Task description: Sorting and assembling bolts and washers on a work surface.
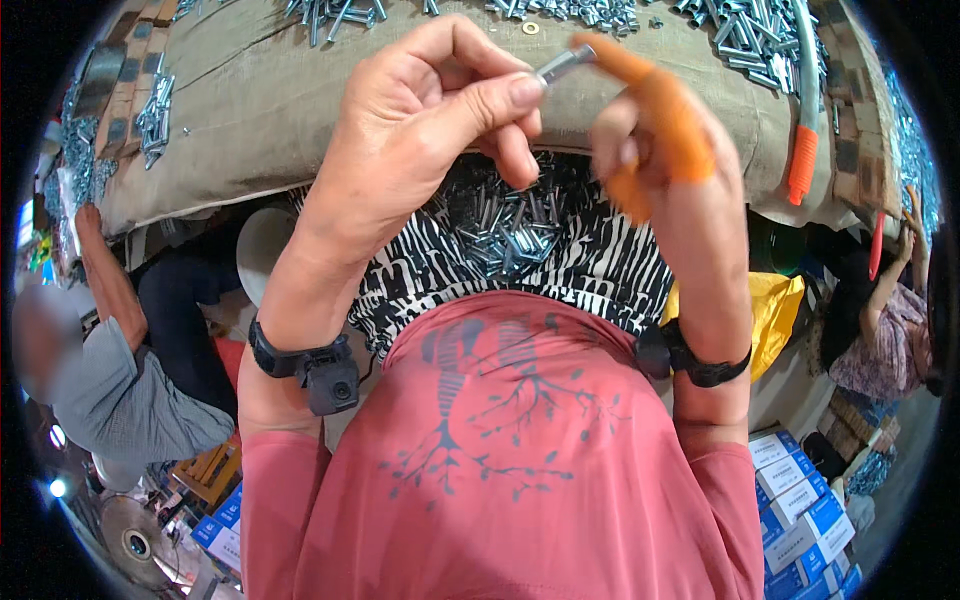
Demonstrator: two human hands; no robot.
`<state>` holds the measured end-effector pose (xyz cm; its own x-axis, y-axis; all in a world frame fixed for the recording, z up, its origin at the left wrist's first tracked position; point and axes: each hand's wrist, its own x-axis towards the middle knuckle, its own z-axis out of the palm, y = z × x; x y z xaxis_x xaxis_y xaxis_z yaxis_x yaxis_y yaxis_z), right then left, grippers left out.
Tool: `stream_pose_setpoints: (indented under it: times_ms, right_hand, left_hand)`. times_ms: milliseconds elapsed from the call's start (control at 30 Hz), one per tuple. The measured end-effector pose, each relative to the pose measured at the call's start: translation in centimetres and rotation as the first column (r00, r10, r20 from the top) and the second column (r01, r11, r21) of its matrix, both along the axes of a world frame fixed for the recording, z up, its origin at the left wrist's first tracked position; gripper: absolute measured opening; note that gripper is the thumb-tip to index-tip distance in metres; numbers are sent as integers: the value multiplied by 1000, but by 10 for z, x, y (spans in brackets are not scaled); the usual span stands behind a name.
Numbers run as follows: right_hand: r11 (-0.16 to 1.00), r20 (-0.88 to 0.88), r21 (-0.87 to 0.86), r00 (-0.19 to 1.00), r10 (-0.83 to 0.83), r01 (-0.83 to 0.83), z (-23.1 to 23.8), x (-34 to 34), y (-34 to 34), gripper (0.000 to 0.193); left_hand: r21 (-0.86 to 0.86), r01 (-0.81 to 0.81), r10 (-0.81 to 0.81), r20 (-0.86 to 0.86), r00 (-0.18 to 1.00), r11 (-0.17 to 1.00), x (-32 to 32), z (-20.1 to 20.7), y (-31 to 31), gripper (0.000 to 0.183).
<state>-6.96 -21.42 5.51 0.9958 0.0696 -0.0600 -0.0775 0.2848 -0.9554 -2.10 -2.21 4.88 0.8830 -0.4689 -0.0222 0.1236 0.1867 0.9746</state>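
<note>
My left hand point(440, 120) is closed, pinching a silver metal bolt point(567, 62) between thumb and forefinger above the near edge of the cloth-covered table. The bolt tilts up toward the right. My right hand point(668, 135), with orange covers on some fingers, is at the bolt's right end; its forefinger reaches that end while the other fingers curl in. Motion blurs this hand, and anything inside the curled fingers is hidden. Beneath both hands, a heap of small metal bolts and sleeves point(510, 232) lies in my lap on black-and-white patterned fabric.
Metal pieces point(745, 45) are heaped on the table cloth point(240, 130), with a loose washer point(530, 28) nearby. A grey tube with an orange end point(803, 165) hangs at right. Co-workers sit left point(140, 370) and right point(885, 340). Blue-white boxes point(805, 510) stand lower right.
</note>
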Motion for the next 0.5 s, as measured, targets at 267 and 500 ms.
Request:
stream_pose_setpoints:
  times_ms: [267, 500]
  right_hand:
    - [898, 113, -434, 984, 139, -78, -11, -9, -2, 43]
    - [909, -56, -411, 997, 45, -64, -9, -23, -39, 37]
  left_hand:
    - [51, -20, 21, -14, 1000, 999, -15, -6, 11, 9]
    - [347, 191, -165, -104, 981, 918, -37, -19, 11, 8]
